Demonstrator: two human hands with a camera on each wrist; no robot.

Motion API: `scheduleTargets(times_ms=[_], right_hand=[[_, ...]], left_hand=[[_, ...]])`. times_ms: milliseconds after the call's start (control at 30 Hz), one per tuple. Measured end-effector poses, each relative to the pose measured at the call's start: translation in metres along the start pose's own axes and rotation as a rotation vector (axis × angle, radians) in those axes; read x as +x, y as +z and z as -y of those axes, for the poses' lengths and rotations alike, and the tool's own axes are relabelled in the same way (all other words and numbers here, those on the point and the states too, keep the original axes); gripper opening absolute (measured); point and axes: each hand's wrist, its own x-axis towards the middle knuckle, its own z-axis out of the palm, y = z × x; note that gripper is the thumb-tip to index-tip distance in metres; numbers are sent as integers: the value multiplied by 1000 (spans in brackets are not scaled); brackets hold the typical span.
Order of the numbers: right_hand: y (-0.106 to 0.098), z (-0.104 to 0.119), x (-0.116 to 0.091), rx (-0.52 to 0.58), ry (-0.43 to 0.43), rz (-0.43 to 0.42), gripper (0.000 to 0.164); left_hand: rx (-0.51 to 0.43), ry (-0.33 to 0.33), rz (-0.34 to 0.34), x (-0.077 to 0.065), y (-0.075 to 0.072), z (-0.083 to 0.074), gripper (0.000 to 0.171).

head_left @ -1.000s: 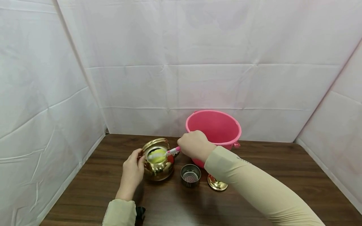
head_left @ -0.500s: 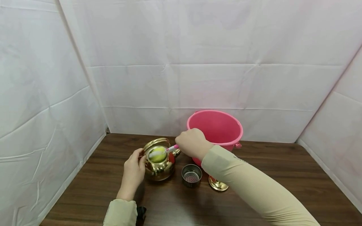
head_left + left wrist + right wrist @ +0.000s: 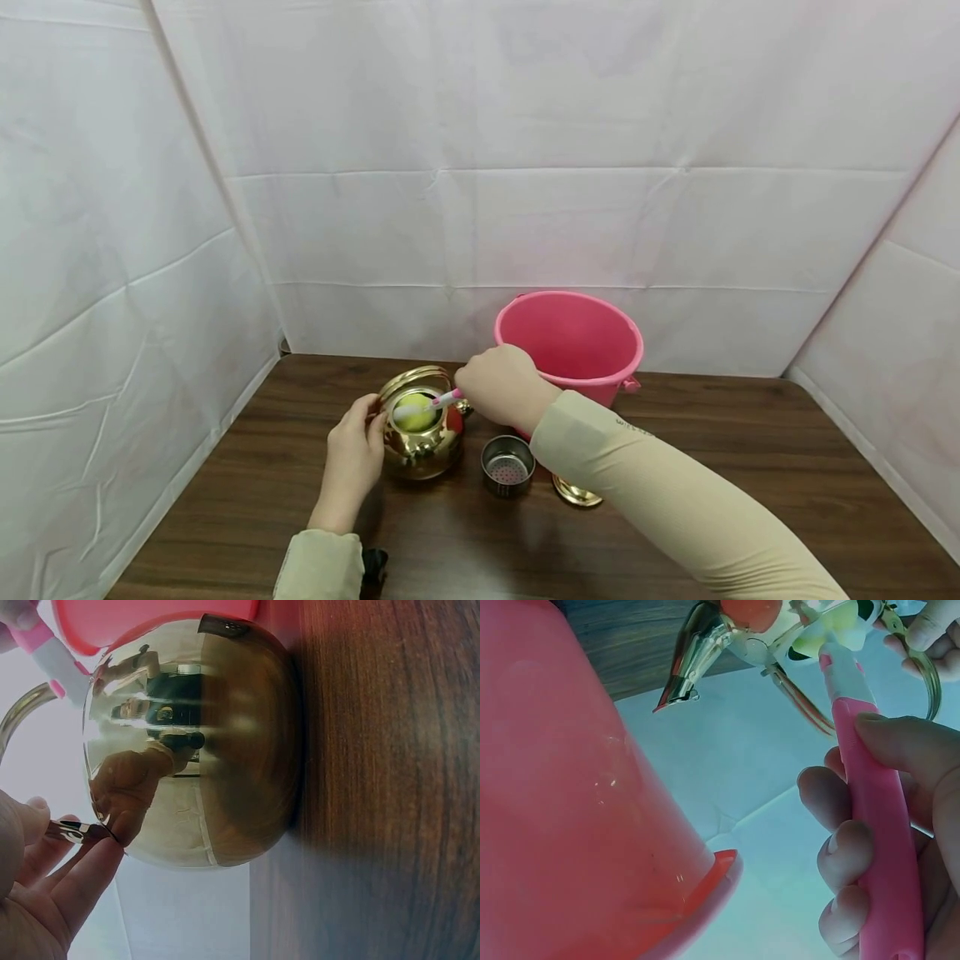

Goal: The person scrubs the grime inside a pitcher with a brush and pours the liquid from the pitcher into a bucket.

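A shiny gold teakettle (image 3: 423, 458) stands upright and lidless on the table, its loop handle raised. My left hand (image 3: 356, 446) pinches the kettle handle near its left base, seen close in the left wrist view. My right hand (image 3: 506, 385) grips the pink handle of a sponge brush (image 3: 881, 840), fingers wrapped around it and thumb lying along it. The brush's yellow-green sponge head (image 3: 414, 414) sits in the kettle's round mouth, partly hidden by the rim. On the right side, the spout (image 3: 694, 656) points toward the bucket.
Just right of the kettle is a small metal strainer cup (image 3: 502, 489) with a perforated bottom. A gold lid (image 3: 576, 493) lies beside it, partly under my right sleeve. Behind stands a pink bucket (image 3: 592, 333). White sheeting (image 3: 480, 167) surrounds the wooden table (image 3: 450, 550).
My right hand has shifted a little to the left with the brush, and the sponge head has moved about within the kettle's mouth. My left hand and the kettle stay in place.
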Motion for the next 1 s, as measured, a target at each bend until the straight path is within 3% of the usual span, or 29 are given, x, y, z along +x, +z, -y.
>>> scheduleTargets(times_ms=[500,1000], right_hand=[[-3,7,-13,3,-35,-36,21],[0,1,-17,49,-14,-13,24]], left_hand=[[3,2,-15,0,0,2,22],[2,23,-30,1,-1,4,22]])
